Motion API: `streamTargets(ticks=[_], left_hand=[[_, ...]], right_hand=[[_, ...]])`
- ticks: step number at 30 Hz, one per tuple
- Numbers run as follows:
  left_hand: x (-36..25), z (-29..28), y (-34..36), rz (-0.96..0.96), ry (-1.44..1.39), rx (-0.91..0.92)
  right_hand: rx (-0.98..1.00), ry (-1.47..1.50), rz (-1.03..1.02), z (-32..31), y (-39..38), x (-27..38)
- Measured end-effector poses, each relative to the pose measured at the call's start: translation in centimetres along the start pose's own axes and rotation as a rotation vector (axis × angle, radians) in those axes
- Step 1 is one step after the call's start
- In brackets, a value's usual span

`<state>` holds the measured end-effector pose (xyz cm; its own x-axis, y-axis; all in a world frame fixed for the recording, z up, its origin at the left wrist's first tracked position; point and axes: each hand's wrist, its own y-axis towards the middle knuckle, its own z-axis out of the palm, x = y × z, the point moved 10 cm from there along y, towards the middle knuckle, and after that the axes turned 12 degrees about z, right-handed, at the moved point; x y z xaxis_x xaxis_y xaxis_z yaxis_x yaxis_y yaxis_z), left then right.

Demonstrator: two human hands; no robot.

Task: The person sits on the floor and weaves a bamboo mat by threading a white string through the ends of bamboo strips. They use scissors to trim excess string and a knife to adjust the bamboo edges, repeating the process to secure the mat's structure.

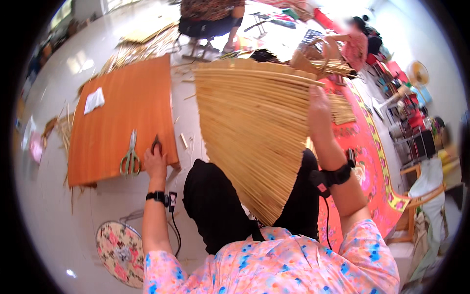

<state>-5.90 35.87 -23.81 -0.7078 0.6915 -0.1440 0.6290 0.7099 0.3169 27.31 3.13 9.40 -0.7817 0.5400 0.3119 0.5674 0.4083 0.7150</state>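
1. My right hand [319, 105] is gripping the stick mat [254, 132] near its upper right corner, fingers closing on the edge.
2. My left hand [155, 162] is touching a small dark tool [156, 143] on the orange table [128, 100]; I cannot tell how tightly.
3. The mat is fanning out above my lap, blocking part of the red rug [353, 147].
4. Scissors [132, 151] are lying left of my left hand, a white cloth [94, 101] farther back.

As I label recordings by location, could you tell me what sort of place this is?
Probably a craft workshop: a fan-shaped mat of thin strips, scissors on a brown table, and loose strips piled on the floor.
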Motion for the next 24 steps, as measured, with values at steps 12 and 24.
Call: streamTargets(ticks=[12, 24], left_hand=[[-4.7, -3.0, 0.9, -0.491, -1.989, 0.032], [-30.0, -28.0, 0.2, 0.6, -1.126, -0.255]], right_hand=[[0.11, 0.639, 0.467, -1.0, -1.0, 0.2], [0.172, 0.436, 0.305, -2.9, 0.7, 5.5]])
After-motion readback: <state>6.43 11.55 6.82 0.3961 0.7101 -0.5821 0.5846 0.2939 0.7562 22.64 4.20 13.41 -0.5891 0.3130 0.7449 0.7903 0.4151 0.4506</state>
